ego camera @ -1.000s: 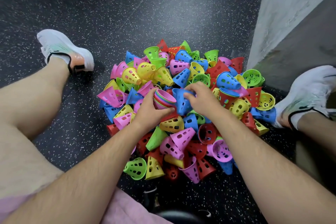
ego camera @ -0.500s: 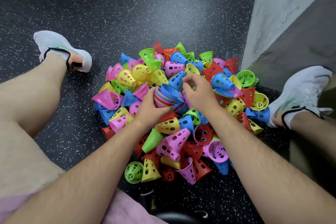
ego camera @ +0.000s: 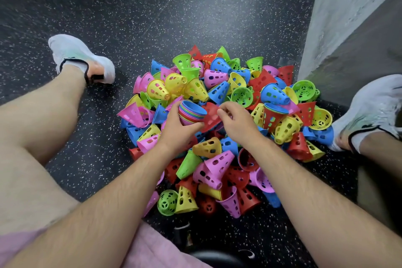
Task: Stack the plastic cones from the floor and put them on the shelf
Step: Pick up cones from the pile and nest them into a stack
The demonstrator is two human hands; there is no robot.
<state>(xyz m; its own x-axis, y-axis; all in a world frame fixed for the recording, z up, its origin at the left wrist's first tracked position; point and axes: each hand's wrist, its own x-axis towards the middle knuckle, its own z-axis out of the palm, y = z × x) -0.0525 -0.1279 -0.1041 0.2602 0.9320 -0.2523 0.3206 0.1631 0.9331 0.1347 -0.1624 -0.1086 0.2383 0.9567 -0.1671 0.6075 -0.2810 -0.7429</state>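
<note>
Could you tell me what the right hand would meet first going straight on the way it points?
Probably the stack of cones gripped by the left hand; the right hand, pinching a red cone, points leftward at it.

The setting is an indoor sports or exercise area, most likely a gym or activity room. Identification rests on the floor (ego camera: 152, 6), a black rubber-type surface flecked with white as laid in training spaces, and on the large loose pile of perforated plastic cones (ego camera: 269, 95) in pink, yellow, green, blue and red, of the kind used as drill markers. Supporting indicators: a person sits directly on the floor in white running shoes (ego camera: 80, 56) and pink shorts (ego camera: 152, 252), and a plain grey rough-finished wall (ego camera: 348, 6) forms a corner at the right.
</note>
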